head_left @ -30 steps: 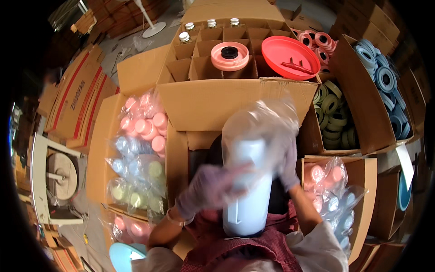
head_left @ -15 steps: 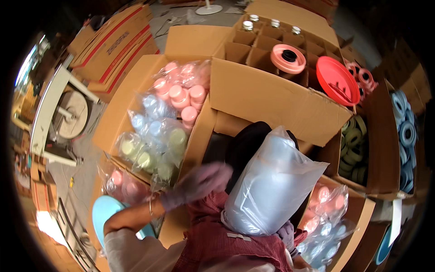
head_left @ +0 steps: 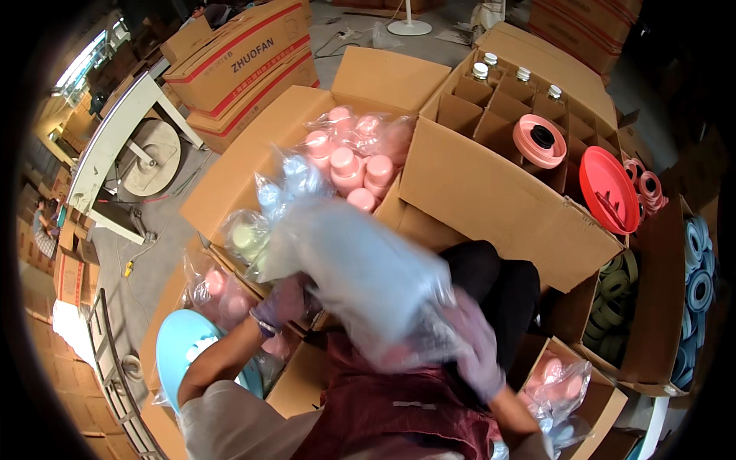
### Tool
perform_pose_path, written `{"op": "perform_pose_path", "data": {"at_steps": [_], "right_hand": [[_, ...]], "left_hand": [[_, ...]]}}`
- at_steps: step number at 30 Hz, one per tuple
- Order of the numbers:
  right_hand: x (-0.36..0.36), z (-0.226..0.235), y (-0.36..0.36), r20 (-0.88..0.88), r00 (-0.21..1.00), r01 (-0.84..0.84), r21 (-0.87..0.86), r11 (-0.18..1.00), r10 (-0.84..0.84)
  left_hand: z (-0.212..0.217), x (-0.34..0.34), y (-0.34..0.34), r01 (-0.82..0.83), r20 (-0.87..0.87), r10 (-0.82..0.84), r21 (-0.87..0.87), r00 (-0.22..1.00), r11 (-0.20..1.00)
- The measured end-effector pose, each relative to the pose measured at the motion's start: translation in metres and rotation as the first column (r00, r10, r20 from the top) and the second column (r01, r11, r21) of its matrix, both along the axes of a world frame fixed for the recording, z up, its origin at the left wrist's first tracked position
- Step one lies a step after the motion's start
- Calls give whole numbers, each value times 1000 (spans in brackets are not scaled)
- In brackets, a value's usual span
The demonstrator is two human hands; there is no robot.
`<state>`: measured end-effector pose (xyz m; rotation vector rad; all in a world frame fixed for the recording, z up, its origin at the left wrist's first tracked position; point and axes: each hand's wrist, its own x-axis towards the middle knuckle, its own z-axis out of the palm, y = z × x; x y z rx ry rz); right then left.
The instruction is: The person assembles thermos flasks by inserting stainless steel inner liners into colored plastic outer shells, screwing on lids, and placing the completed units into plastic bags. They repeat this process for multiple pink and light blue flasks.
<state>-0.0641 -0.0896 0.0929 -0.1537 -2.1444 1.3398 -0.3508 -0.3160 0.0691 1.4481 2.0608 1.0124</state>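
Observation:
A large clear plastic bag of light blue contents [head_left: 368, 272] lies tilted across my lap, blurred by motion; the exact kind of its contents cannot be made out. My right hand [head_left: 474, 346], in a greyish-purple glove, grips the bag's near right end, where the plastic is bunched. At the bag's lower left edge my left hand [head_left: 282, 300], gloved alike, is closed against the plastic, its fingertips partly hidden. Behind the bag stands an open carton [head_left: 230, 153] with bagged pink cups [head_left: 346, 169], bagged blue pieces [head_left: 303, 178] and a bagged pale green piece [head_left: 247, 239].
A divided carton [head_left: 475, 172] holds several white-capped bottles, a pink round part [head_left: 540, 140] and a red dish [head_left: 609, 192]. At right are green rings [head_left: 613, 287] and blue rings [head_left: 698, 287] in cartons. A light blue basin [head_left: 184, 349] lies by my left elbow.
The bag has swung from upright on my lap to leaning left over the carton. My left hand has moved down and left to its edge; my right hand has risen along its end.

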Motion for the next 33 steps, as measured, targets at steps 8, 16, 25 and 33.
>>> {"op": "perform_pose_path", "data": {"at_steps": [8, 16, 25, 33], "right_hand": [[-197, -69, 91, 220, 975, -113, 367, 923, 32], [-246, -92, 119, 393, 919, -195, 506, 840, -24], [-376, -183, 74, 650, 758, -419, 544, 727, -51], [-391, -177, 75, 421, 899, -199, 634, 747, -118]], "left_hand": [[-89, -211, 30, -614, 728, 344, 133, 593, 778], [-154, -318, 65, -393, -452, 299, -130, 841, 910], [-209, -301, 56, -575, -303, 490, -378, 818, 726], [-79, -166, 81, -578, -187, 658, 348, 729, 738]]}}
